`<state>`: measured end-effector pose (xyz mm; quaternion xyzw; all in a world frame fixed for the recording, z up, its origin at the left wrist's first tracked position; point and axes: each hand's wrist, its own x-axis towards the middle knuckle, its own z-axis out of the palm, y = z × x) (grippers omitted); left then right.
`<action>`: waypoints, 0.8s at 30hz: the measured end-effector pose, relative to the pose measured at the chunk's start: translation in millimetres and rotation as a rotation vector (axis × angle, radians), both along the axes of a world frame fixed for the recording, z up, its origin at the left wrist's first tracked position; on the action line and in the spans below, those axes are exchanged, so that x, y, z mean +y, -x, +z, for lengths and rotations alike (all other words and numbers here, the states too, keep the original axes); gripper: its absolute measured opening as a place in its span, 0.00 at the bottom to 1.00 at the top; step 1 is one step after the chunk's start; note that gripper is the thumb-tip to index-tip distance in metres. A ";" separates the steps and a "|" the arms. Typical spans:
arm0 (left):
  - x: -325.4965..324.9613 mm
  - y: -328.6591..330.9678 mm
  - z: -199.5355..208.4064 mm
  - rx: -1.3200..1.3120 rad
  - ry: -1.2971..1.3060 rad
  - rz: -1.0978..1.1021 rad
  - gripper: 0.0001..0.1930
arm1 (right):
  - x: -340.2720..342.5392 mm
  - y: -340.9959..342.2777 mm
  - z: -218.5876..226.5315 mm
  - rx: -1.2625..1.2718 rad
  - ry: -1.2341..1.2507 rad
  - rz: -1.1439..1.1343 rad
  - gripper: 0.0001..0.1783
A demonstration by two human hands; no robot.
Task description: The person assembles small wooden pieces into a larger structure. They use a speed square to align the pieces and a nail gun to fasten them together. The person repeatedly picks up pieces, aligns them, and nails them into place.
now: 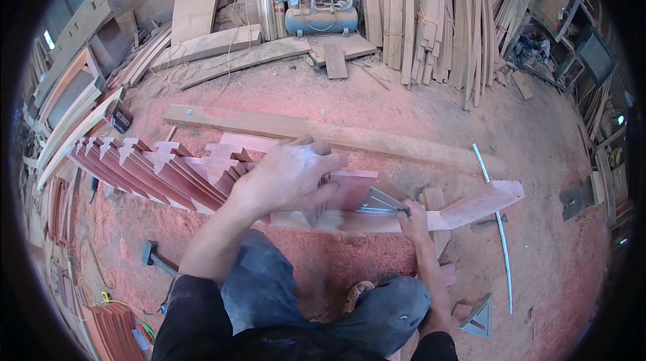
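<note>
While the left hand (pixel 293 169) arches over the red board (pixel 356 183) near the rail's middle, fingers bent and thumb apart, its grip is hard to read — I cannot tell whether it pinches anything. The right hand (pixel 415 221) pinches the narrow end of a metal tool (pixel 382 202), which sits at the board's right edge, just over the rail (pixel 481 205). The rail lies low across the sawdusty floor (pixel 538 260), its right end jutting past the right hand. Grooved slats (pixel 155 169) stand in a row toward its left end. A pale measuring strip (pixel 503 253) crosses at the rail's right end. Beyond the rail's far edge, a long plank (pixel 336 133) lies on the floor. Nearer the person: hammer (pixel 159 258) at left, set square (pixel 478 318) at right. Blue compressor (pixel 321 19) at the floor's far edge — timber (pixel 431 18) leaning beside it.
</note>
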<state>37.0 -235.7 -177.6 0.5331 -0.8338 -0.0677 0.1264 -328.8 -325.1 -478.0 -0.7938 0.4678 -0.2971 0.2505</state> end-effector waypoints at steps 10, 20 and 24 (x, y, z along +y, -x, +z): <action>-0.4 18.0 -11.2 -0.154 0.017 0.110 0.10 | -2.9 2.9 -8.8 -0.016 -0.002 -0.012 0.07; 0.2 18.8 -12.3 -0.132 0.095 0.088 0.09 | -1.6 2.2 -9.2 0.000 0.060 0.002 0.05; -1.5 18.8 -13.2 -0.163 0.125 0.052 0.09 | -2.6 2.7 -10.5 0.030 0.059 -0.014 0.06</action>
